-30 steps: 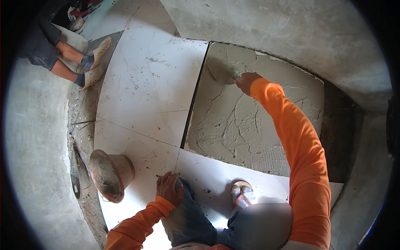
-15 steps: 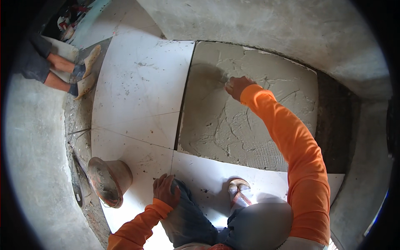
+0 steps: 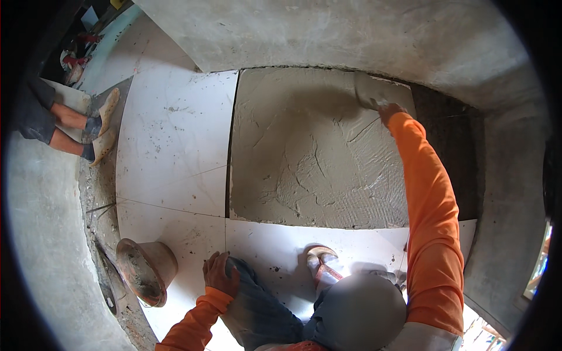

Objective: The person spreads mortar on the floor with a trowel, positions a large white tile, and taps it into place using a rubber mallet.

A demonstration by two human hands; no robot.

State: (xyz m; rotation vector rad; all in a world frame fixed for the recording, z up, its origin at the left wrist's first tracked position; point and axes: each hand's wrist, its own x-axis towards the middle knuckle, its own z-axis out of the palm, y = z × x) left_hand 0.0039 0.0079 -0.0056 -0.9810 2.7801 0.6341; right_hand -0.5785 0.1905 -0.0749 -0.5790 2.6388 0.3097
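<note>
Wet grey mortar (image 3: pixel 275 169) covers a large square slab at the far middle, smooth in its upper part and ridged with strokes lower right. At its far right corner my right hand (image 3: pixel 391 112) is closed around a trowel (image 3: pixel 365 93), whose blade lies against the mortar, partly smeared by motion. My left hand (image 3: pixel 222 275) rests on my left knee (image 3: pixel 249 286), fingers stretched out and holding nothing. A tilted bucket (image 3: pixel 149 270) with mortar residue inside is left of that hand.
White tiles (image 3: pixel 175 146) lie left of and in front of the mortar. Concrete walls (image 3: pixel 328 35) rise beyond and at both sides. Along the right runs a dark bare strip (image 3: pixel 448 140). Another person's shoes (image 3: pixel 105 131) are at the far left, near scattered items (image 3: pixel 76 58).
My right hand has swept the trowel rightward across the mortar, from its upper middle to the far right corner. My left hand stays on the knee. The view has shifted slightly.
</note>
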